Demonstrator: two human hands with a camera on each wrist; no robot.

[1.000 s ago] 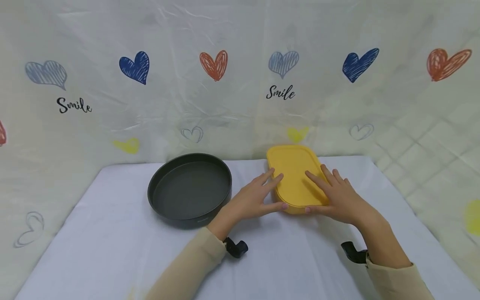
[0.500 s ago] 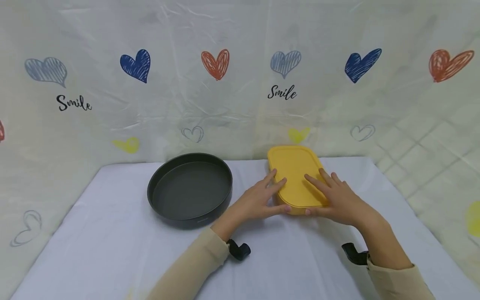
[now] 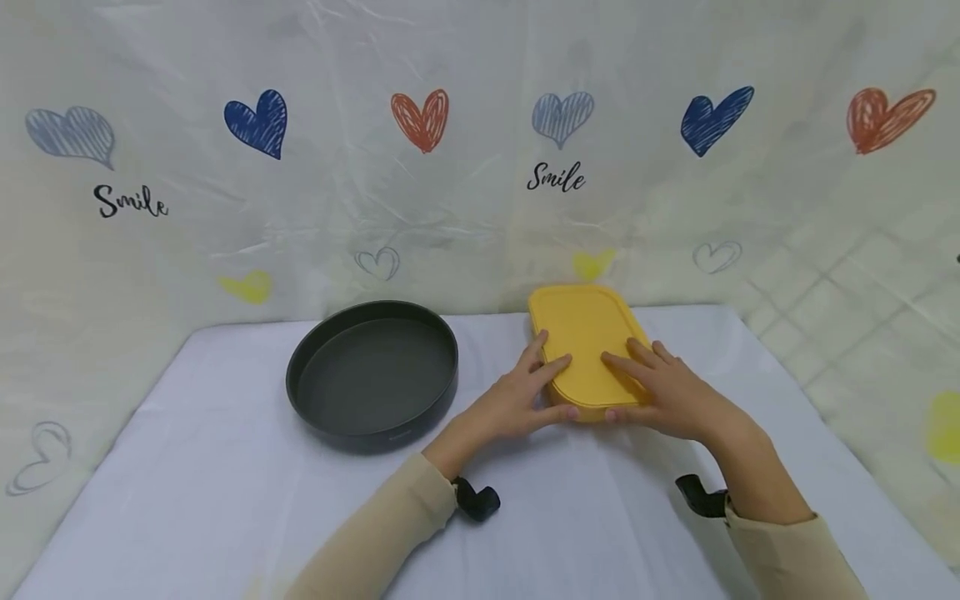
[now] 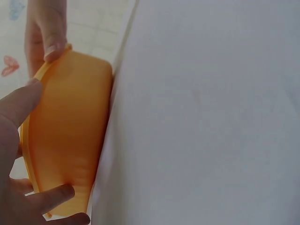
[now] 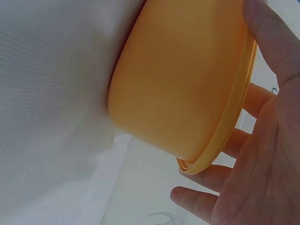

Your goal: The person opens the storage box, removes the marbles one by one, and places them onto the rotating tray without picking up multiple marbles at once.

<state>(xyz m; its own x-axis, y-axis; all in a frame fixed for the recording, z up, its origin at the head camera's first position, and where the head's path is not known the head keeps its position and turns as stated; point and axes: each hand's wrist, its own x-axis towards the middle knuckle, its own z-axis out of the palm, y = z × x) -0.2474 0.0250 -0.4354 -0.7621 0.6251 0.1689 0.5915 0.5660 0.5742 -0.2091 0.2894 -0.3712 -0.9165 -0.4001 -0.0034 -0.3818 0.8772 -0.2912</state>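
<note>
A yellow food container (image 3: 588,333) with a rounded rectangular lid sits toward the back right of the table. At its left front corner is my left hand (image 3: 513,400), fingers spread, index fingertip over the lid and thumb by the front rim. The left wrist view shows two of its fingers (image 4: 54,197) against the container's side wall. Across the container, my right hand (image 3: 678,396) is spread with its index finger over the lid. In the right wrist view its thumb (image 5: 269,33) touches the rim, with the other fingers along the lid's edge. The lid looks seated on the container.
A round dark grey pan (image 3: 375,375) stands left of the container, behind my left forearm. A white cloth (image 3: 570,517) covers the table. The back edge of the table meets a hanging sheet (image 3: 480,192) printed with hearts and lettering.
My left hand has shifted slightly right, closer against the container. The right hand's fingers have drawn in a little on the lid's edge. The container and pan stay put; the head view shifts slightly.
</note>
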